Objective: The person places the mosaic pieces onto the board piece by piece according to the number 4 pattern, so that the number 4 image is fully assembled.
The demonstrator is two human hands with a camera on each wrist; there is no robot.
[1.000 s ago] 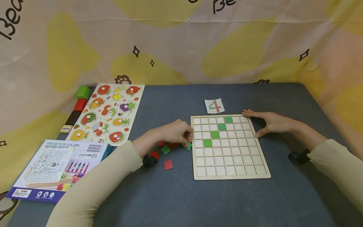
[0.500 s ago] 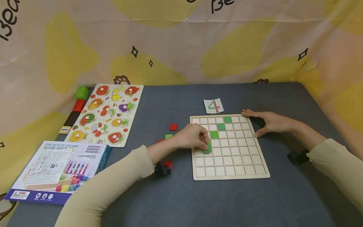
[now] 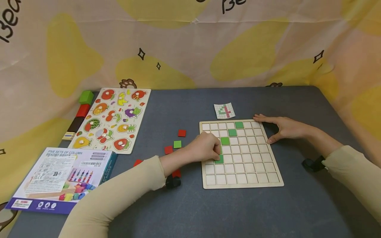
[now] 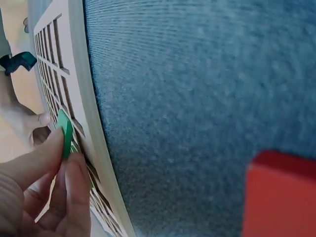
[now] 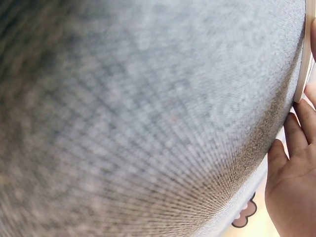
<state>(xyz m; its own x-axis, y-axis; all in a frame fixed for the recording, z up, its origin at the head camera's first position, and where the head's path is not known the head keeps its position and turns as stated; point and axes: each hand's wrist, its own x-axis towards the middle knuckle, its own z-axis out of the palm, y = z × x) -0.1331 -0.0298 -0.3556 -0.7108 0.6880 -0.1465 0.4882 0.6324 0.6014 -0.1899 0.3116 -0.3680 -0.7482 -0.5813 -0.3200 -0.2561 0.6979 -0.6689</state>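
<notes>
My left hand (image 3: 205,147) is over the left part of a wooden grid board (image 3: 238,186). Between thumb and fingers it pinches a green square tile (image 3: 219,159), seen tilted over the cells in the left wrist view. Three more green tiles (image 3: 225,140) show in a diagonal up to the board's far row; the hand covers cells beside them. At the board's far right edge lies my right hand (image 3: 284,128), thumb and fingers spread and touching the frame. A small pattern card (image 3: 224,111) with green and red squares lies just behind the board.
Left of the board are several loose red tiles (image 3: 182,133) and a green tile (image 3: 177,144), some partly behind the left arm. Farther left lie a fruit puzzle board (image 3: 126,120), a purple-and-white box (image 3: 53,178) and a row of coloured blocks (image 3: 86,97).
My left hand has carried the green tile from the loose tiles rightward onto the board, then slightly lower over its cell. The right hand has stayed at the board's edge.
</notes>
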